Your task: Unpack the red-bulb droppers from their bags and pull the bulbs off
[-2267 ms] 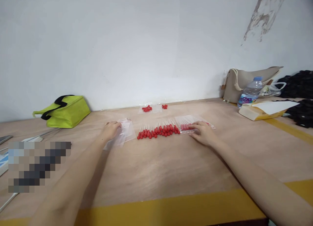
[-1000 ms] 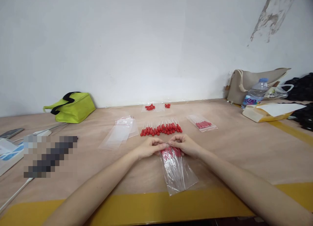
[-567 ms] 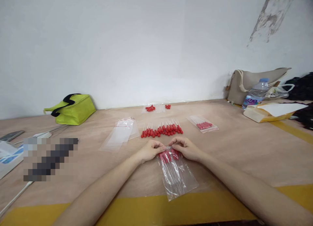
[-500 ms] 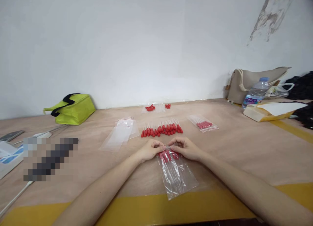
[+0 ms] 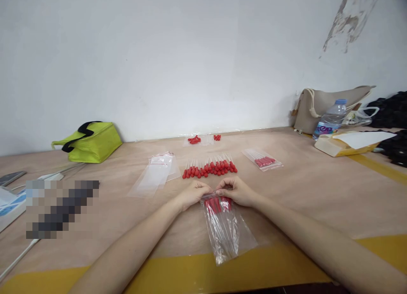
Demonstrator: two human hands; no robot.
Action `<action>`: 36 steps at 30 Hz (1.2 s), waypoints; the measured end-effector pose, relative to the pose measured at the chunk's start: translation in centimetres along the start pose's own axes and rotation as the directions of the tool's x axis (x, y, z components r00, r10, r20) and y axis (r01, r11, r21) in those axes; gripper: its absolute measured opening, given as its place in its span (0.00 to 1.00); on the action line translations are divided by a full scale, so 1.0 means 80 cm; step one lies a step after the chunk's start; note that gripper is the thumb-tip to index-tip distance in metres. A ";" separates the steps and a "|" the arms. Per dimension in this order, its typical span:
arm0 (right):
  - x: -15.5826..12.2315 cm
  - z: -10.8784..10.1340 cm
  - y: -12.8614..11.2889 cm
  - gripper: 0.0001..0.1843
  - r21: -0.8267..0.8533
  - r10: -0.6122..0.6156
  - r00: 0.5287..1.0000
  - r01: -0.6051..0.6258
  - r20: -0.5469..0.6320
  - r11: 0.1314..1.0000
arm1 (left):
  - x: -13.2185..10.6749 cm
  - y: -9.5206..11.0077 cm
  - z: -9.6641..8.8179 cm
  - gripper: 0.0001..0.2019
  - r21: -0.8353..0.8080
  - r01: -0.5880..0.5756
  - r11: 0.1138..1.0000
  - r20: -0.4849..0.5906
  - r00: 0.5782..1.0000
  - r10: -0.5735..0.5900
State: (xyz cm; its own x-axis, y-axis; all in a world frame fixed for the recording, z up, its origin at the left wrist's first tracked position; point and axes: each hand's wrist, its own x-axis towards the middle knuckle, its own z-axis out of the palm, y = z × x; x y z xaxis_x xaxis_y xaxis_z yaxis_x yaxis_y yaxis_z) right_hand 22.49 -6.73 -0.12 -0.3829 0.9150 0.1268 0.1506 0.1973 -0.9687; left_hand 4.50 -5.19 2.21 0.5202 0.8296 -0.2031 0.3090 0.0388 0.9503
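Your left hand (image 5: 192, 195) and right hand (image 5: 239, 192) both pinch the far edge of the clear bag (image 5: 221, 239), just nearer you than the loose dropper row (image 5: 219, 166). The bagged red bulbs (image 5: 212, 206) sit right by that edge, so I'd nudge them clear and press along it evenly.

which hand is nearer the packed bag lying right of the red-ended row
Right. The right hand is in front of that packed bag and to its left, not touching it; the left hand is farther left, beyond the right hand.
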 end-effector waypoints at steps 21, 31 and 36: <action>-0.010 -0.014 -0.005 0.18 0.193 -0.021 0.999 0.013 0.039 0.981 | -0.001 -0.006 -0.008 0.11 -0.063 -0.016 0.998 0.034 0.999 0.019; -0.025 -0.036 -0.004 0.27 -0.113 0.236 0.959 -0.220 0.158 0.969 | -0.014 -0.019 -0.015 0.20 -0.037 -0.117 0.992 -0.053 0.992 0.115; -0.020 -0.033 0.000 0.17 -0.252 0.045 0.992 -0.074 -0.118 0.965 | -0.016 -0.025 -0.021 0.22 0.189 -0.270 0.944 0.057 0.963 0.264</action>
State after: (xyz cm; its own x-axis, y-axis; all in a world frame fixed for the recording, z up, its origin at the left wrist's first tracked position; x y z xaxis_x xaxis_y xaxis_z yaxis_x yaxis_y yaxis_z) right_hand 25.50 -7.29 0.21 -0.2657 0.9580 0.1073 0.4033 0.2116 -0.8903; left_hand 1.88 -5.37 0.98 0.6281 0.7770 0.0418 0.3015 -0.2925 0.9075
